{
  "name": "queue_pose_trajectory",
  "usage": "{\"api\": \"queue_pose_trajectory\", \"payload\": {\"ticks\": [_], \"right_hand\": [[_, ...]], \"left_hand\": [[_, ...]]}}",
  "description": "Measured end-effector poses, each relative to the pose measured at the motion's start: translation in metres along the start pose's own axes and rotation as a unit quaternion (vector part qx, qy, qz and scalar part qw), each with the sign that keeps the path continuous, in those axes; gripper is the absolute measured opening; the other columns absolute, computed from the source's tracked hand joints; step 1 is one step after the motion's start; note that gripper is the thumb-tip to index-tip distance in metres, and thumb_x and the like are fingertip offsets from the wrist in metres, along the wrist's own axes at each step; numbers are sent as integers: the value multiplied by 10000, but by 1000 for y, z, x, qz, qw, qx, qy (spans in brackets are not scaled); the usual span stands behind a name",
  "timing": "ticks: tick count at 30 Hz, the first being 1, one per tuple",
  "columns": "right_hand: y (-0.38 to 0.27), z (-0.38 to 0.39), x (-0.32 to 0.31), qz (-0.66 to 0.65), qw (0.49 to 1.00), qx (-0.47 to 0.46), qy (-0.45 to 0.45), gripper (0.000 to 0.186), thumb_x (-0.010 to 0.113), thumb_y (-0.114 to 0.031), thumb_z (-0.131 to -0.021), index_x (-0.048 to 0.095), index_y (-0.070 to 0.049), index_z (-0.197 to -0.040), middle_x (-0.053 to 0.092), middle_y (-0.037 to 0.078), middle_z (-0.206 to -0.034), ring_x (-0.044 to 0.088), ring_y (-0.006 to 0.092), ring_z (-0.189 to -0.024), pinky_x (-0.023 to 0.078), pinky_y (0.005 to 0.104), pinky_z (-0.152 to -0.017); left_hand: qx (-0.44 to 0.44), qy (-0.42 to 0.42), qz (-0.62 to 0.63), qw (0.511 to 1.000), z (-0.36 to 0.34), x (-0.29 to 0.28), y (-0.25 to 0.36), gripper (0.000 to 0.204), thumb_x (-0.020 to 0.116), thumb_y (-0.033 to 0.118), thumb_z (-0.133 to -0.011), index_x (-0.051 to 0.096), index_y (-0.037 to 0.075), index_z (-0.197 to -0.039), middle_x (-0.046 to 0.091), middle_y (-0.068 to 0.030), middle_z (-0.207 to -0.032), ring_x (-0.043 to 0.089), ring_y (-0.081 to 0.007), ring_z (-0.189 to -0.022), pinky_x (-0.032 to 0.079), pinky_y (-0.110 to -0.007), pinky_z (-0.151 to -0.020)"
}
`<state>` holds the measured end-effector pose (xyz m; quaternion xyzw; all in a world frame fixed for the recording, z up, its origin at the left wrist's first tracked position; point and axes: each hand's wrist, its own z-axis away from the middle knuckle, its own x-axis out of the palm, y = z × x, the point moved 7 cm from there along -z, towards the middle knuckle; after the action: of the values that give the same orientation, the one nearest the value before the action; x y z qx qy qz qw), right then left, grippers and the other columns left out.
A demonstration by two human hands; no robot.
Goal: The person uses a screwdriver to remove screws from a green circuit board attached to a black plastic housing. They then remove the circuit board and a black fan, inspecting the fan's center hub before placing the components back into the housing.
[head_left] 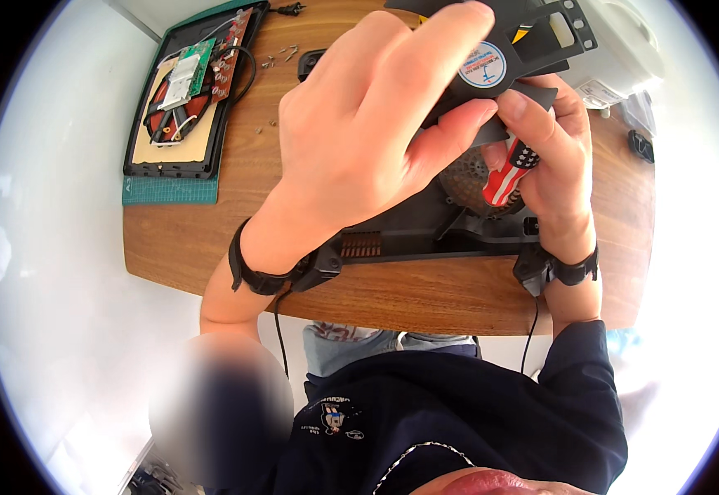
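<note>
Up over the far side of the table, both of my hands hold a black cooling fan (514,76) with a round white-and-blue sticker on its hub. My left hand (367,124) grips it from the left, thumb and fingers bent around its edge. My right hand (559,148) pinches the fan's lower right with the thumb. Tucked in the same palm is a tool handle in red, white and black with stars, likely a screwdriver (504,183); its tip is hidden. Below the hands lies an open black plastic housing (425,235) with a round perforated grille (466,186).
At the left, a black appliance panel (135,157) carrying a coil and circuit boards (190,70) rests on a green cutting mat (169,191). Loose screws (289,54) lie beside it. A white appliance (623,49) stands far right. Cables (280,330) hang from my wrist devices.
</note>
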<state>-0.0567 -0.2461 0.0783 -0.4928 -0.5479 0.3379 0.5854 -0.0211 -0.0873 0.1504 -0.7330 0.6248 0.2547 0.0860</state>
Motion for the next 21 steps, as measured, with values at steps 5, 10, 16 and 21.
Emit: {"api": "queue_pose_trajectory", "payload": {"ticks": [5, 10, 16, 21], "right_hand": [[-5, 3, 1, -18, 1000, -10, 22, 198, 762, -128, -919, 735, -12, -1078, 713, 24, -811, 598, 67, -567, 469, 196, -509], [-7, 3, 3, 9, 1000, -23, -10, 206, 756, -134, -933, 736, -25, -1106, 708, 15, -799, 593, 61, -562, 466, 193, -508], [-5, 4, 3, 8, 1000, -21, -7, 209, 756, -132, -934, 736, -26, -1114, 707, 15, -798, 594, 60, -561, 466, 193, -505], [-4, 3, 2, 6, 1000, -21, -10, 213, 756, -138, -935, 736, -28, -1116, 708, 15, -801, 595, 61, -560, 470, 194, -503]], "left_hand": [[120, 79, 16, 990, 16, 0, -6, 480, 887, 8, -716, 753, 57, -1175, 634, -57, -933, 530, -125, -680, 416, -251, -544], [104, 71, 13, 992, 21, -1, -5, 420, 864, -3, -754, 767, 67, -1157, 599, -59, -949, 451, -90, -602, 361, -233, -512], [102, 80, 18, 991, 22, 0, -6, 398, 864, 3, -766, 771, 76, -1146, 598, -65, -954, 454, -81, -586, 356, -227, -498], [103, 81, 22, 991, 23, 0, -6, 362, 868, 17, -773, 766, 77, -1115, 605, -73, -963, 492, -87, -596, 378, -222, -501]]}}
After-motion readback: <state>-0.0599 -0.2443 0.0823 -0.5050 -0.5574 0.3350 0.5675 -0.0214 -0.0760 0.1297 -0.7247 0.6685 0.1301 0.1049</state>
